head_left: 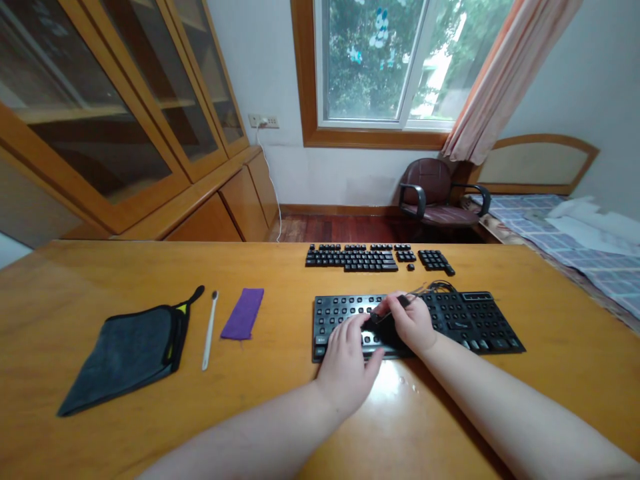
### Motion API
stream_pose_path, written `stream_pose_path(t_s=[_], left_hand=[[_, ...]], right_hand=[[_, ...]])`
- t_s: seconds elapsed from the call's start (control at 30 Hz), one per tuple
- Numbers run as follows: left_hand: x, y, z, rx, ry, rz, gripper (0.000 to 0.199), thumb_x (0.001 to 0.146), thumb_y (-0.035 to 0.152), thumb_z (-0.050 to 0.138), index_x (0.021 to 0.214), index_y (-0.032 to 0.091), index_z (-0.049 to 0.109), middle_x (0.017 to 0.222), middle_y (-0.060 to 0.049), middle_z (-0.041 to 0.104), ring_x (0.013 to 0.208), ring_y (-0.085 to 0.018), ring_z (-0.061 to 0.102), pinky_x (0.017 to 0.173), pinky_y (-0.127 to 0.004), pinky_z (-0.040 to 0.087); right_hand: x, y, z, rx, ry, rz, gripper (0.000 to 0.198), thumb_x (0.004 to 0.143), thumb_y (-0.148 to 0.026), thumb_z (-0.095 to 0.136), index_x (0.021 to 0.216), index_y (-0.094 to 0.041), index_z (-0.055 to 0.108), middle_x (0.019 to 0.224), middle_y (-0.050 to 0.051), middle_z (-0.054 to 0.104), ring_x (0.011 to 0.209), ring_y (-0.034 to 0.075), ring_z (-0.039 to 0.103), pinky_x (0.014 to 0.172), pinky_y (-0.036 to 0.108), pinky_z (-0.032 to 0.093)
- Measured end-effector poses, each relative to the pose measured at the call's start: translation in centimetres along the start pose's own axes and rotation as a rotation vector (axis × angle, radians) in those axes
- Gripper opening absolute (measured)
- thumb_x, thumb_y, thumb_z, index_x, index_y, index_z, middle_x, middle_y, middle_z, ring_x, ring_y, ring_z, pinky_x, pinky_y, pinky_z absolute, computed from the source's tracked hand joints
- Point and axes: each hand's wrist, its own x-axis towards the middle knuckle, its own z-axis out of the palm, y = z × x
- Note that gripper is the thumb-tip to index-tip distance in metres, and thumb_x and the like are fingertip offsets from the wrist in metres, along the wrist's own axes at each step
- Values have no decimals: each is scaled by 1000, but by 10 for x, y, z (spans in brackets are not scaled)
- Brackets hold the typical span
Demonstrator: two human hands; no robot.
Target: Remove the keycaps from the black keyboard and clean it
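A black keyboard [450, 310] lies on the desk in front of me, most of its keycaps off and the switches bare. Some caps are still on along its near edge. My left hand [347, 360] rests on its left half, fingers stretched out and thumb apart. My right hand [413, 323] is closed on a small black tool with thin wire loops, which looks like a keycap puller [403, 302]. The tool's lower end is down near the switches by my left fingertips; what it touches there is hidden. A coiled cable [441, 287] lies behind the keyboard.
Loose black keycaps [370, 260] lie in keyboard order at the desk's far edge. To the left are a purple cloth [243, 313], a white toothbrush [211, 330] and a folded grey cloth [125, 353]. Beyond the desk stands a chair [427, 190].
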Motion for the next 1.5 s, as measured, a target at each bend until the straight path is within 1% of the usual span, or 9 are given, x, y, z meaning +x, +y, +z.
stream_pose_path(t_s=[0.07, 0.17, 0.3, 0.5, 0.63, 0.9, 1.07, 1.23, 1.5], left_hand=[[5, -4, 0, -152, 22, -50, 50, 79, 23, 57, 126, 19, 39, 121, -10, 54, 104, -19, 55, 95, -39, 44], [9, -6, 0, -270, 32, -123, 44, 78, 20, 58, 120, 21, 45, 115, -7, 57, 92, -16, 59, 89, -36, 47], [11, -6, -1, -335, 76, -176, 33, 78, 16, 55, 111, 20, 52, 110, -6, 60, 90, -16, 59, 87, -36, 48], [14, -8, -1, -402, 128, -216, 28, 78, 18, 57, 106, 19, 54, 102, -5, 62, 88, -15, 60, 82, -33, 50], [15, -7, -2, -414, 117, -225, 24, 77, 18, 58, 100, 18, 54, 95, -4, 63, 85, -15, 61, 79, -32, 50], [12, -6, -1, -441, 79, -244, 19, 79, 18, 57, 97, 20, 51, 93, -3, 63, 91, -17, 62, 84, -33, 48], [12, -11, 4, -531, 131, -215, 17, 82, 18, 54, 99, 19, 52, 98, -6, 62, 90, -16, 62, 82, -33, 49], [14, -17, 6, -513, 219, -231, 16, 82, 20, 55, 97, 18, 58, 98, -6, 63, 92, -17, 61, 85, -34, 48], [18, -20, 7, -685, 203, -302, 27, 80, 25, 59, 106, 21, 64, 107, -7, 66, 97, -19, 61, 89, -33, 47]], right_hand=[[1, -1, 0, 39, -97, -47, 38, 92, -36, 42, 71, -17, 67, 67, 6, 68, 63, 16, 64, 63, 28, 53], [1, -5, 2, 70, -207, -102, 34, 90, -35, 44, 74, -17, 68, 69, 6, 69, 65, 16, 65, 64, 28, 53], [0, -7, 4, 145, -218, -107, 31, 90, -33, 45, 76, -17, 67, 70, 6, 69, 65, 15, 65, 64, 28, 54], [-1, -4, 5, 183, -218, -75, 29, 91, -34, 44, 82, -17, 66, 74, 6, 68, 68, 16, 65, 64, 28, 54], [0, -5, 4, 152, -241, -107, 23, 89, -32, 48, 83, -18, 66, 78, 6, 69, 75, 17, 66, 72, 32, 53], [3, -6, 1, 163, -363, -192, 20, 87, -33, 53, 83, -21, 69, 77, 5, 70, 72, 16, 65, 70, 30, 51], [3, -3, 3, 239, -309, -232, 21, 86, -37, 55, 88, -21, 69, 79, 6, 71, 76, 18, 65, 72, 33, 53], [4, -4, 3, 238, -282, -324, 19, 85, -35, 58, 92, -22, 68, 86, 6, 71, 82, 18, 66, 75, 32, 53], [3, -3, 4, 126, -182, -412, 20, 84, -36, 58, 91, -20, 68, 79, 6, 70, 75, 16, 65, 72, 29, 53]])
